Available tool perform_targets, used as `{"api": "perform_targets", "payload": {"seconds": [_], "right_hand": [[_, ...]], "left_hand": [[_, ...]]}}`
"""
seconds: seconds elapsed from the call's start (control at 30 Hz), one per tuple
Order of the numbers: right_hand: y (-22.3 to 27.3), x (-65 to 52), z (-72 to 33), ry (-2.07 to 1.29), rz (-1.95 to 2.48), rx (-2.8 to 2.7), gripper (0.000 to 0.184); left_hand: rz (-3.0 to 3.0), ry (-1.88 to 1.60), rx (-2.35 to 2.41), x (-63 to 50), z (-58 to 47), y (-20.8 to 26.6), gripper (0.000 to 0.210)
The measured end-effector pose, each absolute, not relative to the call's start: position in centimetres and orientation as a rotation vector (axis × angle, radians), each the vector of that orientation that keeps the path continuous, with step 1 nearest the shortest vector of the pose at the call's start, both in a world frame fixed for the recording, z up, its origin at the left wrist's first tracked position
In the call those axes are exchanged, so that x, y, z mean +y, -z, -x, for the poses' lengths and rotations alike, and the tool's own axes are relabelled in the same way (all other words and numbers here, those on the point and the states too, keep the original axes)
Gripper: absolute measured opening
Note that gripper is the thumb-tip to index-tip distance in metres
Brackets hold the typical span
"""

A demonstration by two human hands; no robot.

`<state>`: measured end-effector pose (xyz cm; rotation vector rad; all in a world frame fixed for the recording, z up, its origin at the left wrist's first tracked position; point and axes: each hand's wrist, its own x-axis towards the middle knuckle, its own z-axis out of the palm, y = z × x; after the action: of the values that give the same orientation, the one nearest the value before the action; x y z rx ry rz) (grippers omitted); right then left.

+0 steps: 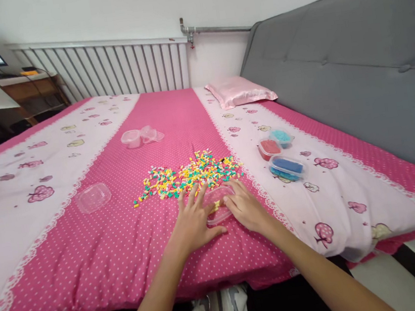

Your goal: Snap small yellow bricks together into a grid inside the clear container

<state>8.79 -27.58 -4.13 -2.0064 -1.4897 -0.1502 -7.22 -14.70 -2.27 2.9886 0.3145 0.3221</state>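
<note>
A clear plastic container (pixel 221 219) with a few yellow pieces (pixel 215 206) in it lies on the bed between my hands. My left hand (pixel 192 223) is at its left side, fingers spread and stretched toward the pile, with one finger reaching over the rim. On the other side, my right hand (pixel 248 206) rests over the right rim, fingers extended and thumb above the inside. Just beyond my fingertips spreads a pile of small capsule-shaped pieces (pixel 194 173) in yellow, green, white and red. Whether my fingertips touch any piece is too small to tell.
A clear lid (pixel 94 198) lies left; clear containers (pixel 132 139) sit behind the pile. Tubs with red (pixel 270 148), turquoise (pixel 280 137) and blue (pixel 287 166) contents stand right. Farther off are a pink pillow (pixel 240 91), grey headboard (pixel 340 56) and radiator (pixel 115 68).
</note>
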Motion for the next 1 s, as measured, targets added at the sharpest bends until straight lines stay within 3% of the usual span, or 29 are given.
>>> {"api": "perform_targets", "payload": {"seconds": [1.0], "right_hand": [[5.2, -27.3, -9.0, 0.278, 2.061, -1.369, 0.023]], "left_hand": [[-2.993, -0.345, 0.309, -14.7, 7.0, 2.3, 0.066]]}}
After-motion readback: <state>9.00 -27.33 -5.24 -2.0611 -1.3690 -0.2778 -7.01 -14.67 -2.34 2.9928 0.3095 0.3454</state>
